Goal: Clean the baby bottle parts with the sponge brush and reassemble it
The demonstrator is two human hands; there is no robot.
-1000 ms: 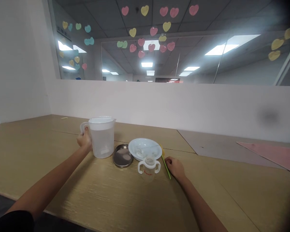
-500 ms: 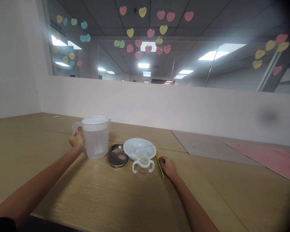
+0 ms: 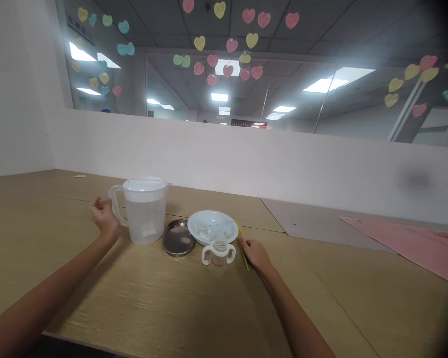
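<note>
Curling loosely, partly open, the left hand (image 3: 106,219) is just beside the pitcher (image 3: 145,216) on the bench (image 3: 153,303). The right hand (image 3: 257,255) is at the green stem (image 3: 245,260) near the white bowl (image 3: 219,219); whether it grips, I cannot tell.

Your left forearm (image 3: 56,291) slanted up from the lower left corner, bare, with your left hand (image 3: 105,218) bent upward at the wrist, its fingers loosely curled and gripping nothing. Your right forearm (image 3: 296,311) rose leftward from the lower right, also bare. Your right hand (image 3: 256,253) lay low, knuckles up, fingers bent and reaching forward and inward; how firmly they closed was unclear.
</note>
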